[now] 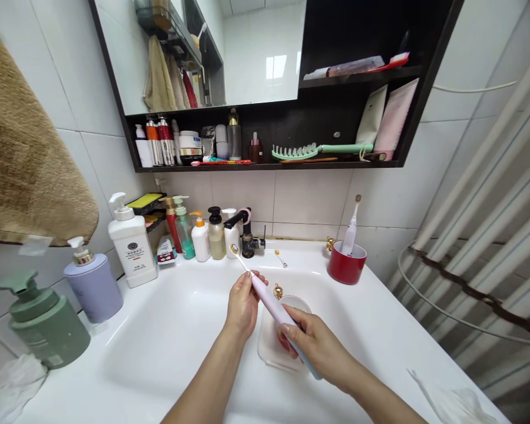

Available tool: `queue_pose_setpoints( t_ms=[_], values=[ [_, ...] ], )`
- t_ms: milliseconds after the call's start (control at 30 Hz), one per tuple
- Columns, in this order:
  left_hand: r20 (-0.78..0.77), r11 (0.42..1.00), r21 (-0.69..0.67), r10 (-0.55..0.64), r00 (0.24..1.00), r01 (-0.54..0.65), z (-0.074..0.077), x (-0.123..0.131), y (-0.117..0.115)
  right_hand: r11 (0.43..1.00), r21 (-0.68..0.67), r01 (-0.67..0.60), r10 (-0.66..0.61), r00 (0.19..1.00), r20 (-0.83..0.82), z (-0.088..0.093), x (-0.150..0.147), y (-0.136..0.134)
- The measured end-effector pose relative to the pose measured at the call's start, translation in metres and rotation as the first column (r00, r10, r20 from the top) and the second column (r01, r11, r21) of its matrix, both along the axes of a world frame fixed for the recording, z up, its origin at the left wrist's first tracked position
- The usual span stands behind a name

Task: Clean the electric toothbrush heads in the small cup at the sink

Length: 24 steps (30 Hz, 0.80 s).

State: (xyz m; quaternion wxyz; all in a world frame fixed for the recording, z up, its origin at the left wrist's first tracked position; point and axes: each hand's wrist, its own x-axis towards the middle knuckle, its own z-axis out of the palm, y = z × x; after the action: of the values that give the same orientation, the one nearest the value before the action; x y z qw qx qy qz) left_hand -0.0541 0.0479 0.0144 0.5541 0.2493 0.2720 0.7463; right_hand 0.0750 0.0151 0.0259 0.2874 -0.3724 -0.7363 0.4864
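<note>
A pale pink electric toothbrush (271, 303) is held at a slant over the sink (159, 330), its brush head up and to the left. My left hand (244, 303) pinches it near the top of the handle, where the brush neck begins. Lower down, my right hand (311, 338) wraps its fingers round the handle. Beneath the toothbrush, a cup (297, 303) stands in a clear, shallow tray (267, 347) in the sink, partly hidden by my right hand. A small spare brush head (281, 259) lies on the ledge right of the black faucet (248, 238).
Several pump bottles (201, 238) line the back left ledge. A red cup (347, 265) with another electric toothbrush (350, 232) stands at the back right. Above hangs a dark shelf cabinet (265, 167). A brown towel (26, 147) hangs left; white pipes (490, 194) run along the right.
</note>
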Motion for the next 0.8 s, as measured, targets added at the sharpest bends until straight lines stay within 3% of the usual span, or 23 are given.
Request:
queue_pose_setpoints(
  t_ms=[233,300,500,800],
  values=[
    [-0.036,0.998,-0.039,0.042,0.998,-0.043,0.0027,-0.0029,-0.0008,0.963,0.225,0.149,-0.171,0.982,0.082,-0.003,0.0005,0.0005],
    [-0.043,0.999,-0.032,0.031,0.999,-0.032,0.0033,-0.0031,-0.0006,0.97,0.205,0.129,-0.148,0.986,0.08,-0.0021,0.0008,-0.0003],
    [-0.027,1.0,-0.008,0.009,1.0,-0.009,0.0029,-0.0014,-0.0009,0.999,-0.033,-0.012,0.012,1.0,0.005,0.0022,0.0022,-0.0009],
    [0.002,0.999,-0.042,-0.007,1.0,0.007,-0.0005,-0.002,0.0005,0.989,0.104,0.101,-0.106,0.994,0.04,-0.0051,0.0013,0.0]
  ],
)
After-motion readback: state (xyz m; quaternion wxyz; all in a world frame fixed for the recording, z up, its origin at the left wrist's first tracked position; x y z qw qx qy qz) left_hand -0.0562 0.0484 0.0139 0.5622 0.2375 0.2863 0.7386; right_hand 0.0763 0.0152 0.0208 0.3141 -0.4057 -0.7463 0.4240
